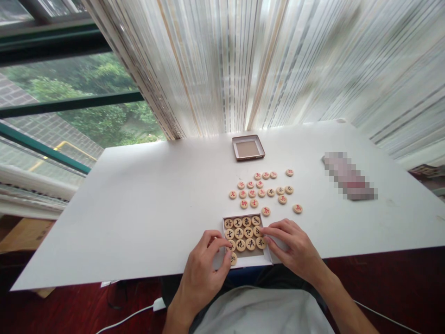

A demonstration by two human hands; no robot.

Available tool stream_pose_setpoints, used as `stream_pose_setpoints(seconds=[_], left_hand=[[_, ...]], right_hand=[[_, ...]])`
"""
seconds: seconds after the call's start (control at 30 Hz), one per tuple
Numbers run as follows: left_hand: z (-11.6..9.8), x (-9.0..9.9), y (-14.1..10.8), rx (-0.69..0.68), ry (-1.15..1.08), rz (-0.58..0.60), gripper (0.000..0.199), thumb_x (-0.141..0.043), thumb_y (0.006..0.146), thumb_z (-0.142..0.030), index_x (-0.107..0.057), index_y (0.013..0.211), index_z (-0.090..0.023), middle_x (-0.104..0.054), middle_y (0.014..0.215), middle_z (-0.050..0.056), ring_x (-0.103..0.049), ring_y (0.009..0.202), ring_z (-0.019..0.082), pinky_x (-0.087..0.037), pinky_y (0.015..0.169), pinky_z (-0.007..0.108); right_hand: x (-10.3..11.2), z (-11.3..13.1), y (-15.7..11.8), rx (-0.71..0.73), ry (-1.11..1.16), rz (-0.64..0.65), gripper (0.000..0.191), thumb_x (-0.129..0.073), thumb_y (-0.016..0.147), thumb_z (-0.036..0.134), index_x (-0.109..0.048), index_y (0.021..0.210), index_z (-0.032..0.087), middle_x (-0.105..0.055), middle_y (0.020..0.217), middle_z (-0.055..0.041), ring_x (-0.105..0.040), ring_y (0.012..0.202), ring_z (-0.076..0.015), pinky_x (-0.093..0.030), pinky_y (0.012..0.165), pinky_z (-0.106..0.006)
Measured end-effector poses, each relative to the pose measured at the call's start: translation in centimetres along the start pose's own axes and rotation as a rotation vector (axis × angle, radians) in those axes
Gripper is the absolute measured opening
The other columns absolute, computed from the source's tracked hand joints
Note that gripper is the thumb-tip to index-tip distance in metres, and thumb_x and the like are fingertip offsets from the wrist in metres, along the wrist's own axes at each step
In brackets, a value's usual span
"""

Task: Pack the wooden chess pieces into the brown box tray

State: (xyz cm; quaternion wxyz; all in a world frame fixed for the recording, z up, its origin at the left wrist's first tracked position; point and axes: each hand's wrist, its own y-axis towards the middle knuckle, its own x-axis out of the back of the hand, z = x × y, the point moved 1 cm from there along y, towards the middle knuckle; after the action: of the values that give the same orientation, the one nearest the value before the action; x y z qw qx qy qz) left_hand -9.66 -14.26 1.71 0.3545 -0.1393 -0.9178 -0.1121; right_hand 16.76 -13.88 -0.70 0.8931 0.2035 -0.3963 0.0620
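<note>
Near the table's front edge lies a shallow white-rimmed box (267, 256) with rows of round wooden pieces marked in black, such as the one at its top left (228, 223). My left hand (205, 264) is at the box's left side, its fingers apart and its tips touching pieces in the lower left. From the right, my right hand (294, 243) reaches over the rim with fingers apart, its tips at the rightmost pieces. Beyond the box lie loose pieces with red marks (254, 203) and several with black marks (280, 190).
A brown-rimmed box lid (248, 149) lies open side up at the back of the white table (139, 218). A blurred-out flat item (349, 178) is at the right. Curtains (225, 60) hang behind the table; a window is at the left.
</note>
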Motion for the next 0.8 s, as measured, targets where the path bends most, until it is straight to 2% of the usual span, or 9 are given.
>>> stream_pose_setpoints(seconds=[0.17, 0.43, 0.57, 0.67, 0.73, 0.8], left_hand=[[-0.1, -0.3, 0.2, 0.042, 0.048, 0.008, 0.016, -0.067, 0.087, -0.027, -0.062, 0.101, -0.026, -0.053, 0.120, 0.008, -0.064, 0.095, 0.022, -0.058, 0.086, 0.039], [-0.2, -0.1, 0.3, 0.059, 0.052, 0.012, 0.019, -0.066, 0.085, -0.023, -0.063, 0.104, -0.026, -0.053, 0.117, 0.006, -0.064, 0.097, 0.022, -0.058, 0.087, 0.038], [0.2, 0.5, 1.2, 0.030, -0.025, -0.056, 0.014, -0.062, 0.092, -0.028, -0.064, 0.105, -0.025, -0.057, 0.110, 0.006, -0.064, 0.091, 0.019, -0.057, 0.082, 0.033], [1.1, 0.8, 2.6, -0.001, -0.075, -0.173, 0.012, -0.057, 0.096, -0.031, -0.065, 0.097, -0.022, -0.060, 0.102, 0.006, -0.063, 0.088, 0.018, -0.055, 0.078, 0.030], [1.9, 0.7, 3.5, -0.023, -0.106, -0.245, 0.015, -0.055, 0.096, -0.031, -0.065, 0.093, -0.020, -0.062, 0.100, 0.005, -0.063, 0.087, 0.017, -0.054, 0.076, 0.029], [2.5, 0.5, 4.2, -0.025, -0.129, -0.290, 0.016, -0.055, 0.096, -0.032, -0.064, 0.092, -0.019, -0.063, 0.099, 0.005, -0.063, 0.089, 0.017, -0.053, 0.078, 0.029]], right_hand=[[0.2, 0.1, 0.0, -0.017, 0.032, -0.021, 0.025, -0.058, 0.096, 0.025, -0.069, 0.117, 0.029, -0.071, 0.099, -0.0070, -0.065, 0.089, -0.0236, -0.056, 0.080, -0.040], [0.3, 0.2, -0.1, -0.101, 0.116, -0.054, 0.023, -0.056, 0.097, 0.025, -0.066, 0.118, 0.026, -0.070, 0.104, -0.0076, -0.067, 0.092, -0.0224, -0.057, 0.083, -0.038], [1.5, -0.3, 0.0, -0.116, 0.120, -0.182, 0.021, -0.056, 0.097, 0.026, -0.067, 0.115, 0.026, -0.071, 0.106, -0.0072, -0.068, 0.091, -0.0224, -0.058, 0.083, -0.038], [3.4, -1.6, 0.8, -0.131, 0.026, -0.320, 0.019, -0.058, 0.096, 0.028, -0.068, 0.111, 0.026, -0.071, 0.107, -0.0075, -0.068, 0.091, -0.0239, -0.058, 0.085, -0.042], [4.8, -3.0, 1.7, -0.173, -0.065, -0.361, 0.020, -0.058, 0.095, 0.032, -0.069, 0.110, 0.025, -0.071, 0.109, -0.0085, -0.068, 0.092, -0.0251, -0.060, 0.077, -0.040], [6.1, -4.7, 2.8, -0.241, -0.126, -0.354, 0.024, -0.058, 0.094, 0.037, -0.068, 0.112, 0.024, -0.070, 0.111, -0.0093, -0.067, 0.087, -0.0246, -0.059, 0.059, -0.034]])
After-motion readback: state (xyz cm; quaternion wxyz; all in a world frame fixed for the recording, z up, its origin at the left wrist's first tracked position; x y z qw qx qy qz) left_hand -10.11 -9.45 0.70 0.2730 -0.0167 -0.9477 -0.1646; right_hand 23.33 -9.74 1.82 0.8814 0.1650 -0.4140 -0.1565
